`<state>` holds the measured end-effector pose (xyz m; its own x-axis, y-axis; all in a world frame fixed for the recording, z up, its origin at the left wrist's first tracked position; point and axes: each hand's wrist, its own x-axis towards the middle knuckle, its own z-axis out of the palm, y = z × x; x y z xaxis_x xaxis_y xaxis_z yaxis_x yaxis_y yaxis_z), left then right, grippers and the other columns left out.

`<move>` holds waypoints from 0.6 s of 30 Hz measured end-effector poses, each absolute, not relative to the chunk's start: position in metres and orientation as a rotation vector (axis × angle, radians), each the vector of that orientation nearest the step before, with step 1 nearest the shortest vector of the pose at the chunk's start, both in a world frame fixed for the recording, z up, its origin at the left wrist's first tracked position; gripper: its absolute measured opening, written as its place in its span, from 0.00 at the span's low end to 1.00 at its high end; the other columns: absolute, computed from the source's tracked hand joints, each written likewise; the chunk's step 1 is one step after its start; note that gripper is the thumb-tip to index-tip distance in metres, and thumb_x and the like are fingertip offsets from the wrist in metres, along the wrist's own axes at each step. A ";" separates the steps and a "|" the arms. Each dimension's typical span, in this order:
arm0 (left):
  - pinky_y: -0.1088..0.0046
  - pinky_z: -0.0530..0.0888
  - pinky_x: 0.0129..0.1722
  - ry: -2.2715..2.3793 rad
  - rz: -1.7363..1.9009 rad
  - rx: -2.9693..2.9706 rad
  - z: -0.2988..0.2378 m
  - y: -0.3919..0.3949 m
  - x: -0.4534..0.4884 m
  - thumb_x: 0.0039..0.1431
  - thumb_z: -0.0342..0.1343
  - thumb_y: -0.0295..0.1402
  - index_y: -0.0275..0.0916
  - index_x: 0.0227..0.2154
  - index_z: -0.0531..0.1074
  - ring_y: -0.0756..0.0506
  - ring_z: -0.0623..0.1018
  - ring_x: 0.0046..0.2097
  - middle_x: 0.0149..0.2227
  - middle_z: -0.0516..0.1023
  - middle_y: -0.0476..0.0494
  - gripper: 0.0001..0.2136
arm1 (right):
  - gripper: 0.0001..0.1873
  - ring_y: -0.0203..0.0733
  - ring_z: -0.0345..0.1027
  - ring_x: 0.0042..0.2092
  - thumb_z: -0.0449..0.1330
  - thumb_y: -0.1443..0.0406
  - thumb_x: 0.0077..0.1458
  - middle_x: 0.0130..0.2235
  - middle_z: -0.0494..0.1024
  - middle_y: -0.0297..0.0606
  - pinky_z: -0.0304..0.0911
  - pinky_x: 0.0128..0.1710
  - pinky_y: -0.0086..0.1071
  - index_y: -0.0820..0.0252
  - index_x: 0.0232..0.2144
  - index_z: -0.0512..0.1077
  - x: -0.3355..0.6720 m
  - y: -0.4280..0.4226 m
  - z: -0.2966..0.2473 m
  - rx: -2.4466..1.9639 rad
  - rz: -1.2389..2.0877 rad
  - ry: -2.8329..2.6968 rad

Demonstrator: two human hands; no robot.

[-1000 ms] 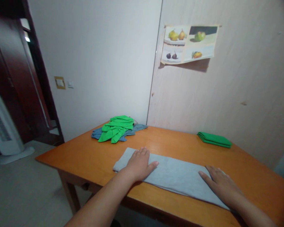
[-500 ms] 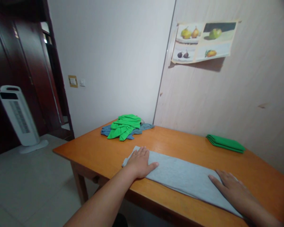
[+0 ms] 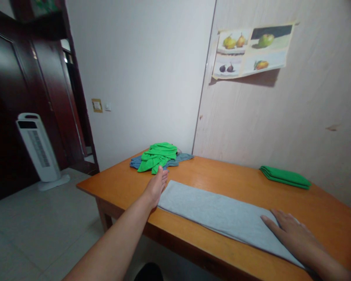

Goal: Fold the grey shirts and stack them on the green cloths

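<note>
The left hand (image 3: 157,187) has just come off the top of the grey cloth (image 3: 216,212). Half a second ago it lies flat on the cloth near the left end. Now it stands on its side just past that end, with the palm turned toward the cloth. The left end has a bumpy bit poking out then, and now it makes a straighter line. This seems to mean that side is neater, with the hand like a little wall beside it. The right hand (image 3: 292,230) stays at the other end.

The grey cloth is a long, flat, folded strip on the table (image 3: 240,175). It lies close to the front edge and runs along it. The left hand is right beside its short left end. I cannot tell if the palm touches it. Its fingers are stretched out and hold nothing. The right hand rests over the right end, thumb on the cloth, fingers spread out loosely at the far corner of the strip. It grips nothing.

At the table's back left corner, a bright green cloth (image 3: 159,156) sits crumpled on a blue cloth (image 3: 136,161). A dark green folded cloth (image 3: 285,177) lies by the back right corner.
</note>
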<state>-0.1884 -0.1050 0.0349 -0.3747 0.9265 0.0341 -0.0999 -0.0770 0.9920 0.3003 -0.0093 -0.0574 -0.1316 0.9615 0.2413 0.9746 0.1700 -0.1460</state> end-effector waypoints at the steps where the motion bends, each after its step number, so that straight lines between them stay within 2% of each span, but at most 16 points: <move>1: 0.66 0.60 0.65 1.396 1.578 0.981 0.030 -0.105 -0.189 0.68 0.32 0.57 0.31 0.63 0.60 0.42 0.62 0.67 0.68 0.58 0.29 0.36 | 0.47 0.65 0.55 0.66 0.43 0.37 0.57 0.65 0.64 0.53 0.52 0.63 0.60 0.65 0.63 0.64 0.301 -0.008 -0.058 -1.857 -0.070 -2.172; 4: 0.69 0.65 0.61 1.505 1.569 1.047 0.020 -0.104 -0.189 0.69 0.34 0.55 0.34 0.61 0.62 0.43 0.66 0.65 0.67 0.61 0.30 0.32 | 0.48 0.65 0.55 0.66 0.42 0.37 0.58 0.65 0.64 0.53 0.53 0.63 0.60 0.66 0.63 0.64 0.302 -0.006 -0.060 -1.853 -0.074 -2.193; 6: 0.71 0.69 0.56 1.560 1.552 1.075 0.018 -0.104 -0.191 0.69 0.38 0.54 0.36 0.58 0.65 0.43 0.71 0.61 0.63 0.68 0.33 0.29 | 0.48 0.64 0.54 0.66 0.40 0.37 0.58 0.65 0.63 0.53 0.52 0.64 0.59 0.67 0.64 0.63 0.301 -0.007 -0.058 -1.867 -0.080 -2.206; 9: 0.73 0.74 0.41 1.697 1.478 1.132 0.021 -0.105 -0.197 0.65 0.46 0.54 0.37 0.49 0.71 0.44 0.79 0.45 0.47 0.79 0.38 0.25 | 0.48 0.62 0.54 0.67 0.40 0.37 0.59 0.66 0.63 0.53 0.50 0.65 0.57 0.67 0.64 0.62 0.297 -0.009 -0.053 -1.897 -0.094 -2.216; 11: 0.76 0.69 0.30 1.817 1.397 1.175 0.025 -0.108 -0.202 0.61 0.52 0.54 0.36 0.41 0.72 0.46 0.77 0.34 0.34 0.78 0.44 0.23 | 0.48 0.62 0.53 0.67 0.39 0.38 0.59 0.66 0.62 0.54 0.50 0.65 0.56 0.68 0.64 0.63 0.294 -0.010 -0.050 -1.912 -0.092 -2.221; 13: 0.77 0.62 0.24 1.933 1.295 1.232 0.029 -0.110 -0.205 0.58 0.56 0.53 0.37 0.33 0.72 0.48 0.72 0.27 0.26 0.74 0.49 0.20 | 0.48 0.62 0.54 0.67 0.38 0.38 0.59 0.66 0.63 0.54 0.50 0.65 0.56 0.69 0.63 0.63 0.293 -0.011 -0.048 -1.917 -0.087 -2.221; 15: 0.76 0.57 0.22 2.038 1.177 1.299 0.031 -0.110 -0.208 0.56 0.59 0.50 0.38 0.27 0.70 0.49 0.69 0.25 0.22 0.70 0.50 0.18 | 0.48 0.63 0.54 0.66 0.38 0.37 0.59 0.65 0.63 0.55 0.51 0.65 0.57 0.69 0.63 0.63 0.294 -0.011 -0.049 -1.902 -0.089 -2.221; 18: 0.74 0.54 0.22 2.172 0.979 1.390 0.035 -0.109 -0.209 0.54 0.60 0.47 0.39 0.21 0.68 0.48 0.68 0.25 0.20 0.69 0.50 0.17 | 0.48 0.64 0.55 0.66 0.39 0.37 0.59 0.65 0.64 0.55 0.53 0.64 0.58 0.69 0.63 0.63 0.297 -0.010 -0.051 -1.872 -0.107 -2.228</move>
<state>-0.2085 -0.1086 0.0350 -0.4379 0.8976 0.0503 0.6323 0.2677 0.7270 0.2966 -0.0096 -0.0509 -0.1579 0.9624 0.2208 0.9791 0.1816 -0.0912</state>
